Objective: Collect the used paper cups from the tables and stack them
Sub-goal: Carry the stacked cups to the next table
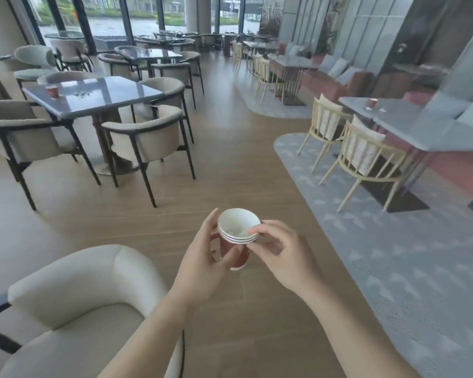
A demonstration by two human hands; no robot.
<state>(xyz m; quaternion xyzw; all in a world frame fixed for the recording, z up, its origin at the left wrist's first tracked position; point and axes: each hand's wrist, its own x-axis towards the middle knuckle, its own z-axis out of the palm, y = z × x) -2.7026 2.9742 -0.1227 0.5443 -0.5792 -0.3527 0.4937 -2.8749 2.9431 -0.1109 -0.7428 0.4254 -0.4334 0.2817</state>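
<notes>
A stack of red paper cups (236,236) with white insides is held over the wooden floor, at the centre of the head view. My left hand (205,257) grips the stack's side from the left. My right hand (279,252) pinches the stacked rims on the right side. A single red cup (52,91) stands on the dark square table (99,96) at the left. Another red cup (372,103) stands on the grey table (421,124) at the right.
A cream armchair (74,301) sits close at the lower left. Dark-framed chairs (145,137) surround the left table. Pale wooden chairs (363,154) stand on a grey carpet (393,255) beside the right table. More tables and chairs fill the back by the windows.
</notes>
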